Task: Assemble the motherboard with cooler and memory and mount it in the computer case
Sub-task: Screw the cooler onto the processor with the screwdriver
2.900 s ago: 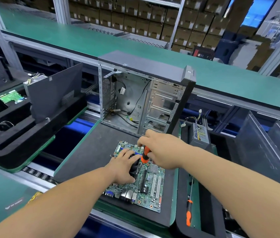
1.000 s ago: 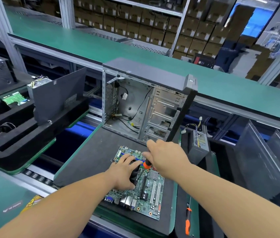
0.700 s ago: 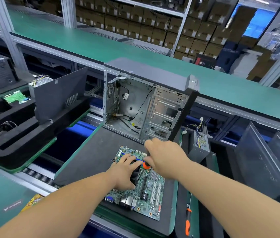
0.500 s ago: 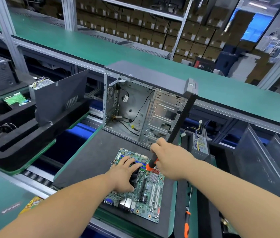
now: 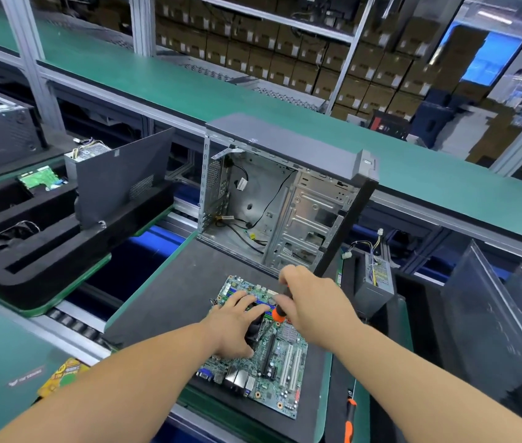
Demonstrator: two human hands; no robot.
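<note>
The long green-topped table (image 5: 189, 87) runs across the back, and in front of it the grey metal computer case (image 5: 285, 199) stands upright with its open side toward the viewer, on the far end of the dark grey work mat (image 5: 170, 292); neither has shifted since the earlier frames. To the left a black foam tray (image 5: 29, 251) carries a dark side panel (image 5: 119, 177), and to the right a grey power supply box with coloured wires (image 5: 374, 279) stands beside the mat. The green motherboard with white and black slots (image 5: 272, 356) lies flat on the mat just in front of the case, where it lay before. The left hand (image 5: 237, 327) still rests on the black cooler fan (image 5: 254, 330), fingers spread and laid over its top toward the blue memory slots, pressing rather than gripping. The right hand (image 5: 314, 302) is curled round the black-and-orange screwdriver (image 5: 280, 310), holding it tilted with the orange collar pointing down at the board just right of the cooler; half a second ago this hand was slightly further right and higher, and it has come back in toward the left fingers, nearly touching them. A second orange-handled screwdriver (image 5: 349, 420) lies in the tray at the lower right, apart from both hands.
</note>
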